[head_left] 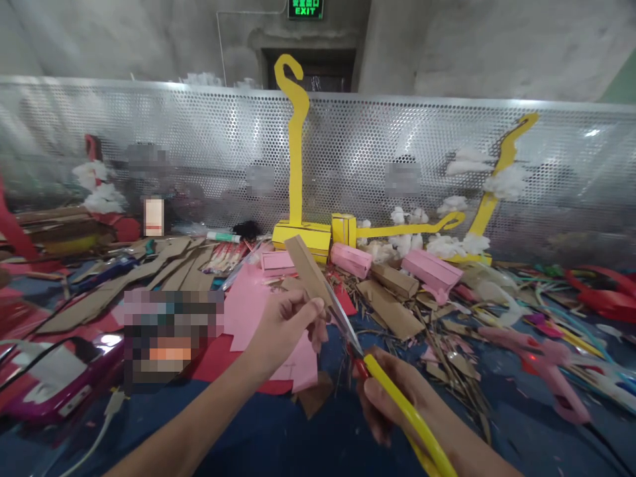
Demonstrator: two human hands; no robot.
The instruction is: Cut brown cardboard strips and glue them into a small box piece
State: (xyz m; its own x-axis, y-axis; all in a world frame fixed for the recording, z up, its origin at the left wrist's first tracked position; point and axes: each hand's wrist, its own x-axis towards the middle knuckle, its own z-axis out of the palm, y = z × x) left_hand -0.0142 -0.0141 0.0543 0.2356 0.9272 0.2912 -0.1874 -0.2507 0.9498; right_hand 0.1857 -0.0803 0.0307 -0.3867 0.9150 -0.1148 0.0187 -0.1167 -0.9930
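My left hand (293, 318) pinches a flat strip of brown cardboard (304, 262), tilted up and to the left. My right hand (392, 391) grips scissors (392, 391) with yellow and red handles. The metal blades lie along the strip's right edge; whether they are cutting into it I cannot tell. Below and behind my left hand are sheets of pink paper (246, 298) and a red sheet (218, 364). Thin brown cardboard scraps (452, 371) are scattered to the right of the scissors.
A tall yellow hooked shape (295, 146) stands at the back against a perforated metal panel (348, 146). Pink paper boxes (432, 271) lie mid-table. A pink glue gun (551, 371) with a lit red light sits at right, cardboard strips (119, 285) at left.
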